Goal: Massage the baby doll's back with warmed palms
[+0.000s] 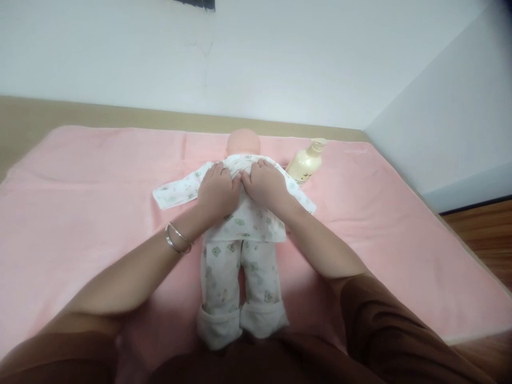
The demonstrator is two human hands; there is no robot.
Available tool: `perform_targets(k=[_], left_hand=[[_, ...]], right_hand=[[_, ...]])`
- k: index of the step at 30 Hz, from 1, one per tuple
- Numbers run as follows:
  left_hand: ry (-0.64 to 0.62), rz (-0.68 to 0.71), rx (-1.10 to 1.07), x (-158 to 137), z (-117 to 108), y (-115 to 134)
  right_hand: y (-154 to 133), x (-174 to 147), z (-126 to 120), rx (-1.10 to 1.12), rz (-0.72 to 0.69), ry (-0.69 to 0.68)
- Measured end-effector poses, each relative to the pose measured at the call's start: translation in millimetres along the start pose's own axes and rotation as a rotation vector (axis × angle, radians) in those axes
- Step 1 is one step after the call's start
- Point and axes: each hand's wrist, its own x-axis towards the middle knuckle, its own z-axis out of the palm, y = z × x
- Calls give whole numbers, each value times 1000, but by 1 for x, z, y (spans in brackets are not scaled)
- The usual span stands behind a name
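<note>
Lotion bottle (306,162) near doll's (240,234) right; blanket (80,213) left open.

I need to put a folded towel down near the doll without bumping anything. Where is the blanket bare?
Bare pink blanket lies wide on the left, between the doll's spread sleeve and the blanket's left edge. More lies on the right, below the lotion bottle, towards the wall. It is crowded at the doll's chest, where the left hand and right hand rest side by side.
</note>
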Motion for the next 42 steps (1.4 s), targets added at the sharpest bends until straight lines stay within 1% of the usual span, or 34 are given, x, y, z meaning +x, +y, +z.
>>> perform_targets(k=[5, 9, 11, 13, 16, 20, 23, 27, 30, 32, 36, 40, 42], left_hand=[[-78, 17, -30, 18, 1, -17], [-80, 3, -65, 28, 8, -26], [-53, -1, -47, 27, 8, -25], [-31, 22, -4, 21, 5, -18], [-41, 68, 31, 7, -5, -3], [-43, 87, 2, -8, -16, 12], [-65, 126, -5, -6, -14, 9], [-83, 207, -54, 13, -6, -10], [-108, 165, -159, 28, -2, -22], [-123, 129, -210, 35, -1, -26], [-103, 87, -156, 37, -2, -24], [-98, 150, -155, 26, -11, -10], [-106, 184, -158, 20, -16, -2]], right_hand=[[-12, -19, -15, -47, -28, -29], [-18, -28, -19, -72, -91, -52], [-16, -24, -17, -61, -77, -63], [-9, -16, -12, -37, -50, -79], [3, -2, -3, 2, -54, -96], [13, 10, 4, 24, -74, -82], [12, 10, 4, 13, -59, -52], [0, -3, -1, -43, -87, 23], [-12, -19, -4, -68, -109, 74], [-19, -27, -5, -84, -115, 94], [-21, -27, -7, -49, -104, 87], [-9, -10, -9, 41, -41, 9], [-1, 0, -8, 84, -43, -37]])
